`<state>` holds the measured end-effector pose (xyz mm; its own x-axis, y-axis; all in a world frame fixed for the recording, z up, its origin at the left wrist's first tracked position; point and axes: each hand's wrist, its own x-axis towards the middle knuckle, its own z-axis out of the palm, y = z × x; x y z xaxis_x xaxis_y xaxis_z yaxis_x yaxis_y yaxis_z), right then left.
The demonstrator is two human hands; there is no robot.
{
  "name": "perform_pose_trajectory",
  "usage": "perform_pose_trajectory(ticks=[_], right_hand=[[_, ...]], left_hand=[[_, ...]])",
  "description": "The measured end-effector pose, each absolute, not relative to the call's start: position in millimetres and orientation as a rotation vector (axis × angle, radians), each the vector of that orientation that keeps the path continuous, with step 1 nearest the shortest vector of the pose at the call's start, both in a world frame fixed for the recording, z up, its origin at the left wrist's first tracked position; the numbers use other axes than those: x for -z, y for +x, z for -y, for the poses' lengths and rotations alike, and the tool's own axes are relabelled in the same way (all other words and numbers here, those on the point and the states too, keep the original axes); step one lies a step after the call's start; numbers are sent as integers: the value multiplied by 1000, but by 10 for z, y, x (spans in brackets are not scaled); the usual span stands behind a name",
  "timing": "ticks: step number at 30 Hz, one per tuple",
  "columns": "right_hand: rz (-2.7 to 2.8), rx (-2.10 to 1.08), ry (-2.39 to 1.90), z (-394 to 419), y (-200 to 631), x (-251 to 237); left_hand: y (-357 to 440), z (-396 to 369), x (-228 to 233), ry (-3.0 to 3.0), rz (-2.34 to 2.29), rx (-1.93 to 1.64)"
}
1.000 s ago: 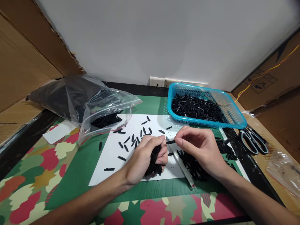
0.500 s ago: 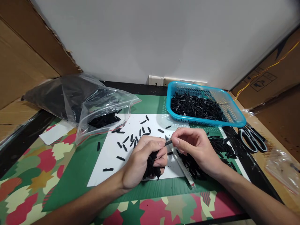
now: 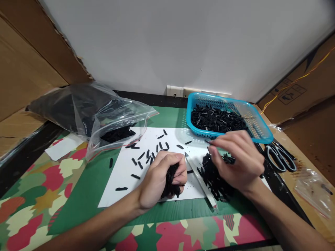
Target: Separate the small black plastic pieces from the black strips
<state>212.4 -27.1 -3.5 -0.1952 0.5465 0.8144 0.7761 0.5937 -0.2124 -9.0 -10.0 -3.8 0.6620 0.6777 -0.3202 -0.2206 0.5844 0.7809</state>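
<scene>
Black strips (image 3: 171, 190) gathered in the left hand (image 3: 155, 176)

The left hand is clenched around a bundle of these strips, and their ends come out below the fingers. This fist is above the white sheet (image 3: 111, 197), near its front edge. The right hand (image 3: 237, 158) is raised over a pile of strips (image 3: 216, 177), with its fingers curled and its thumb close to the index finger. A small dark tip appears beside the fingertips, but the hand is blurred, so I cannot tell if it grasps a strip.

Between the 2 hands lies a white pen-like tool (image 3: 201, 183), its pointed tip directed away from the person. More strips are scattered on the white sheet, mainly beyond the left fist, and 1 strip (image 3: 111, 162) lies on the green sheet (image 3: 90, 197) to the left.

Behind the right hand stands a blue basket (image 3: 190, 113), which contains many dark pieces. At the back left there is a clear plastic bag (image 3: 145, 111) with dark contents; some strips are visible at its mouth. The scissors (image 3: 281, 155) lie to the right of the basket's front corner.
</scene>
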Motion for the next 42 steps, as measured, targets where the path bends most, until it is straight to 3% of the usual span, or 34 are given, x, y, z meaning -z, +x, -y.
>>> perform_pose_trajectory(ticks=[4, 12, 18, 29, 42], right_hand=[[1795, 612, -1428, 202, 2229, -21], [2095, -43, -821, 474, 1758, 40], [2032, -128, -799, 477, 1728, 67], [1763, -566, -795, 475, 1793, 69], [1606, -665, -977, 478, 1796, 93]], left_hand=[[-66, 109, 45, 820, -730, -575], [-41, 197, 60, 1000, -1218, -792], [-13, 225, 49, 907, -1088, -692], [-91, 155, 34, 642, -727, -506], [-99, 141, 18, 637, -713, -453]])
